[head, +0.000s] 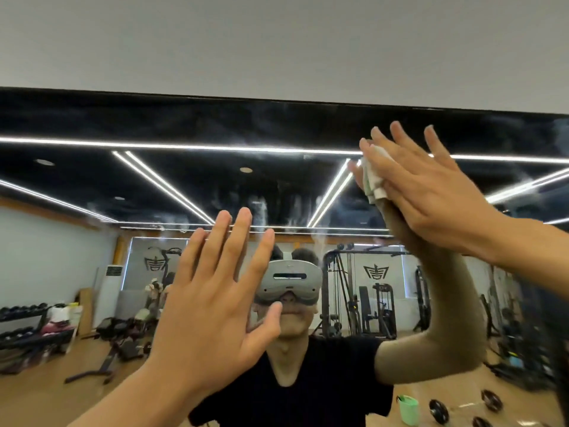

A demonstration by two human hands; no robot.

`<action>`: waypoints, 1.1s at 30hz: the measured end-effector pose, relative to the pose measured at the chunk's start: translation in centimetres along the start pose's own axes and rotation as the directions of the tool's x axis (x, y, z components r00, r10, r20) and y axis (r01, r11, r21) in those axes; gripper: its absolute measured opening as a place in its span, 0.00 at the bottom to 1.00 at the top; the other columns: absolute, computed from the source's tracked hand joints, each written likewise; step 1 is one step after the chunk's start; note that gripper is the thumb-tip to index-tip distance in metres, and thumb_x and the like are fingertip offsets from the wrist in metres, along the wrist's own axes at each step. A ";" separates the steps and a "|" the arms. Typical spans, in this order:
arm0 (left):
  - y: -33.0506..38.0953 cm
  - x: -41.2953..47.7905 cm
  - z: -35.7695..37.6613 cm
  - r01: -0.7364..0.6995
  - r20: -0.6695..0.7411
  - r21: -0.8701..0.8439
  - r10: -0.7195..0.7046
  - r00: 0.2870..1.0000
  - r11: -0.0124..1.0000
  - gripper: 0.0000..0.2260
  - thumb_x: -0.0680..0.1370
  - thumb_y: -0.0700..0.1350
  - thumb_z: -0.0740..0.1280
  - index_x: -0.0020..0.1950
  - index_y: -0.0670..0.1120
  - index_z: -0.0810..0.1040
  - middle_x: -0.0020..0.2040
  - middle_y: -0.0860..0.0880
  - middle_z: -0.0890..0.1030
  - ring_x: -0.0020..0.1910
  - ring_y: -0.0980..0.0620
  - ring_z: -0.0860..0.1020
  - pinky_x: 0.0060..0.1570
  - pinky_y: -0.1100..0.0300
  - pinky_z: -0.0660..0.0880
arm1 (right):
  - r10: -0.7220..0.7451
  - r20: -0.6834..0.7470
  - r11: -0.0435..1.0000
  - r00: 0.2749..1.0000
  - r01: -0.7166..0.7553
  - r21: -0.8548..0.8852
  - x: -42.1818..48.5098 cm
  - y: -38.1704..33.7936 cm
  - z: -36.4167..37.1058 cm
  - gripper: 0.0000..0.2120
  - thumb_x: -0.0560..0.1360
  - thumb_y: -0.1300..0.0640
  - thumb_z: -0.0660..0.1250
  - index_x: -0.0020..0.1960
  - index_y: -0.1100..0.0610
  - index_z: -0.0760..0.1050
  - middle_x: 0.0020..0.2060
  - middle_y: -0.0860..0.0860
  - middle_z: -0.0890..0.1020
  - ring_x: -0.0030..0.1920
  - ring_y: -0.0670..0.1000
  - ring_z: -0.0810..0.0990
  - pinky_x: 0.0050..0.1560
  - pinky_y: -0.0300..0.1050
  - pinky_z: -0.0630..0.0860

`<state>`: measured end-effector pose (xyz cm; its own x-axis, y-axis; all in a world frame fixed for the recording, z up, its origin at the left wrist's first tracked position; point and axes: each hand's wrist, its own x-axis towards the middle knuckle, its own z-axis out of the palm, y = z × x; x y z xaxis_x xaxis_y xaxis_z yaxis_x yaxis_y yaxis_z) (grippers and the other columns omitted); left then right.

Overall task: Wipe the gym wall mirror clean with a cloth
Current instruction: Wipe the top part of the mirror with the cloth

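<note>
The wall mirror (215, 180) fills the middle of the head view, its top edge a dark line under the white wall. Pale smears streak the glass near its middle. My right hand (425, 183) is raised high at the right, fingers straight, pressing a bunched white cloth (374, 177) flat against the glass. My left hand (215, 300) is lower and left of centre, fingers straight and spread, palm toward the mirror. Whether it touches the glass I cannot tell.
The mirror reflects me in a headset and black shirt, a dumbbell rack (27, 322) at the left, cable machines (363, 297) behind, and a green container (408, 409) and round weights on the wooden floor at the lower right.
</note>
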<state>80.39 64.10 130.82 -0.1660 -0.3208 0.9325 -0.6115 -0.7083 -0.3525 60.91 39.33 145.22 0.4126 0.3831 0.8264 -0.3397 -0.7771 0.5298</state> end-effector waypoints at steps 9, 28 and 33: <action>-0.8 -0.1 0.1 -0.013 0.036 -0.005 0.014 0.999 1.000 0.38 0.80 0.66 0.57 0.86 0.49 0.57 0.87 0.41 0.52 0.85 0.40 0.52 0.79 0.39 0.53 | -0.145 -0.129 0.989 0.981 0.142 -0.034 17.4 -14.6 1.9 0.31 0.87 0.52 0.57 0.85 0.52 0.46 0.84 0.53 0.53 0.84 0.56 0.43 0.82 0.61 0.37; -0.2 -0.1 0.2 -0.033 0.002 0.075 0.033 0.999 0.997 0.41 0.77 0.64 0.60 0.86 0.46 0.59 0.86 0.40 0.55 0.85 0.37 0.55 0.78 0.36 0.55 | 0.151 -0.072 0.989 0.986 -0.151 0.011 5.5 3.3 -1.2 0.27 0.86 0.48 0.45 0.84 0.48 0.54 0.83 0.53 0.56 0.84 0.56 0.45 0.81 0.59 0.36; -0.3 0.0 0.3 -0.035 -0.001 0.052 0.035 0.999 0.998 0.41 0.77 0.65 0.60 0.86 0.47 0.60 0.86 0.40 0.55 0.85 0.37 0.55 0.78 0.36 0.55 | 0.013 -0.132 1.000 0.991 -0.011 0.015 13.0 -5.1 0.2 0.26 0.88 0.52 0.51 0.85 0.49 0.52 0.84 0.53 0.53 0.84 0.56 0.46 0.81 0.54 0.37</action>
<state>80.82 64.10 130.92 -0.1878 -0.3445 0.9198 -0.5642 -0.7288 -0.3881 68.15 48.21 153.26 0.2930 0.4356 0.8511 -0.3312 -0.7888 0.5177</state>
